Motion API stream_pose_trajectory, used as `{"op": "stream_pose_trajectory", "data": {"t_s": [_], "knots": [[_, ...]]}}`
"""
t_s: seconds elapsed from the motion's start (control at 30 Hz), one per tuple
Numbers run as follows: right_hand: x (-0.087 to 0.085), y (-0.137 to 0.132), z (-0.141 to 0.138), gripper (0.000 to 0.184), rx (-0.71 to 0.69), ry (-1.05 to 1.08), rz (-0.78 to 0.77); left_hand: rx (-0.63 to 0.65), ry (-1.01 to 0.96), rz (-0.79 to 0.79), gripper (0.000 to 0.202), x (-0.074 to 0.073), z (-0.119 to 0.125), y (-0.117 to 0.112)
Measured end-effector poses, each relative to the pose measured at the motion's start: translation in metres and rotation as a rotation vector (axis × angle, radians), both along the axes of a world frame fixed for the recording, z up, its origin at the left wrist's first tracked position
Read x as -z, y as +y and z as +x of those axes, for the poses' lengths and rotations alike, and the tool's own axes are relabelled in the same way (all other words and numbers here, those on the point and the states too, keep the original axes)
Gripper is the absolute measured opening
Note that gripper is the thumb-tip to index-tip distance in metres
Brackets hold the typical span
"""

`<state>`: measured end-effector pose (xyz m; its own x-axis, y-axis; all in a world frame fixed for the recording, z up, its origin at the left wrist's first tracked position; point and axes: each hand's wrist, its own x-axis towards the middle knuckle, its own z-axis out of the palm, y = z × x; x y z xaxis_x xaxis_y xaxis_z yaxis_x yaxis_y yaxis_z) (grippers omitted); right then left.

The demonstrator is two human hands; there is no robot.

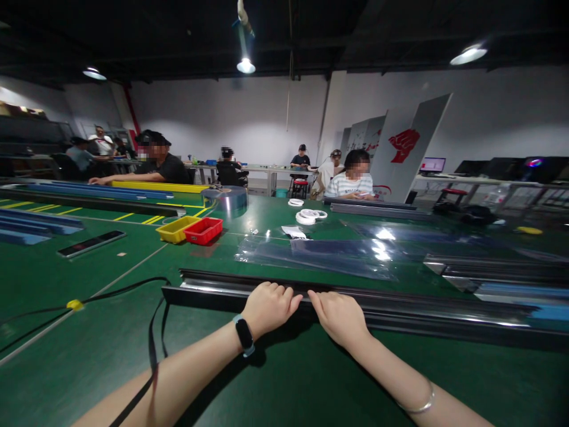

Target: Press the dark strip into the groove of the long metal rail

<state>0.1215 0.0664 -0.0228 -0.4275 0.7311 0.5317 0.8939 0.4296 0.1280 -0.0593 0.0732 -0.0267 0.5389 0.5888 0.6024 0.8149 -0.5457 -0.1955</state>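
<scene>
A long black metal profile with a channel along it lies across the green table in front of me. My left hand, below a wrist band, is closed over its near edge, fingers curled across the top and thumb pointing right. Close beside it, my right hand grips the same profile, thumb pointing left. The two thumb tips nearly meet. My palms and the undersides of my fingers are hidden. To the left, the profile's cut end shows the open channel. A black strap hangs over my left forearm.
Clear plastic strips lie beyond the profile, with white tape rolls behind. Yellow and red bins stand left of them. A phone lies farther left. More profiles rest at right. Co-workers sit across the table.
</scene>
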Motion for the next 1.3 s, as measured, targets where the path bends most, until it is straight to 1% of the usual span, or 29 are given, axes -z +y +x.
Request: {"op": "stream_pose_trajectory", "data": {"t_s": [0.13, 0.33, 0.63, 0.8, 0.93, 1.0, 1.07, 1.23, 1.3], "knots": [[0.001, 0.001, 0.000, 0.046, 0.011, 0.016, -0.003, -0.053, -0.004, -0.054, 0.040, 0.004, 0.002, 0.000], [0.002, 0.001, -0.001, 0.046, 0.027, 0.008, -0.016, -0.067, -0.018, -0.057, 0.039, 0.005, 0.000, -0.001], [0.002, 0.003, -0.001, 0.046, 0.046, -0.039, 0.016, -0.063, -0.010, -0.063, 0.038, 0.006, 0.000, 0.000], [0.003, 0.003, -0.002, 0.043, 0.044, -0.055, 0.030, -0.073, -0.012, -0.065, 0.038, 0.006, 0.000, -0.001], [0.001, -0.001, -0.006, 0.047, 0.122, -0.007, 0.013, -0.070, -0.008, -0.068, 0.038, 0.006, 0.000, 0.000], [-0.002, -0.002, -0.007, 0.051, 0.172, 0.011, -0.037, -0.073, -0.006, -0.069, 0.038, 0.006, -0.001, 0.000], [-0.006, -0.002, -0.008, 0.056, 0.203, 0.024, -0.125, -0.075, -0.002, -0.067, 0.038, 0.006, -0.001, 0.000], [-0.019, 0.003, -0.002, 0.066, 0.165, 0.092, -0.424, -0.076, -0.003, -0.060, 0.037, 0.006, -0.001, 0.000], [-0.022, 0.006, 0.000, 0.067, 0.181, 0.085, -0.481, -0.077, 0.000, -0.062, 0.037, 0.006, -0.001, 0.000]]}}
